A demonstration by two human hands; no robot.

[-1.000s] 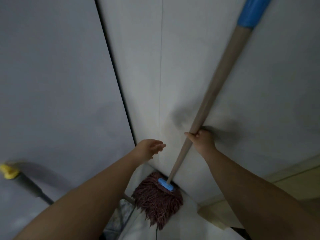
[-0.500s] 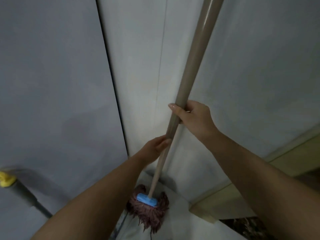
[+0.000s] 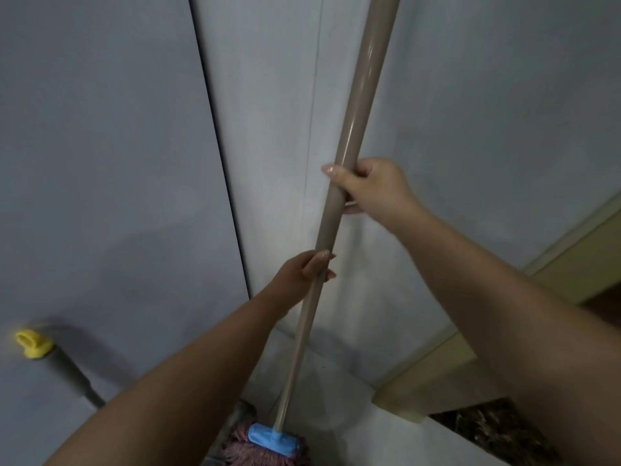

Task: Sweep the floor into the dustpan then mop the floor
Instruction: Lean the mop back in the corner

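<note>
A mop is held almost upright in a wall corner, seen from above. Its tan handle (image 3: 349, 153) runs from the 12 o'clock edge of the view down to a blue clamp (image 3: 274, 440) at 6 o'clock, where the reddish string head (image 3: 242, 450) is bunched near the floor.

The handle is gripped by the right hand (image 3: 373, 186) near the centre of the view, fingers wrapped round from the far side and thumb laid across the front. Lower down, toward 7 o'clock of that grip, the handle is clasped by the left hand (image 3: 302, 272), fingers curled over it. A two-handed hold of this kind seems meant to steady the long pole and lift it away from the corner, so that mopping can begin.

At 8 o'clock a second, grey pole with a yellow cap (image 3: 32, 344) is leaned against the wall, apart from the mop.

The handle's top is cut off by the upper edge. Much of the string head is cropped by the lower edge. Whether the head touches the floor cannot be told. No dustpan is seen. A dark patterned patch (image 3: 497, 435) at 5 o'clock is too dim to identify.
</note>
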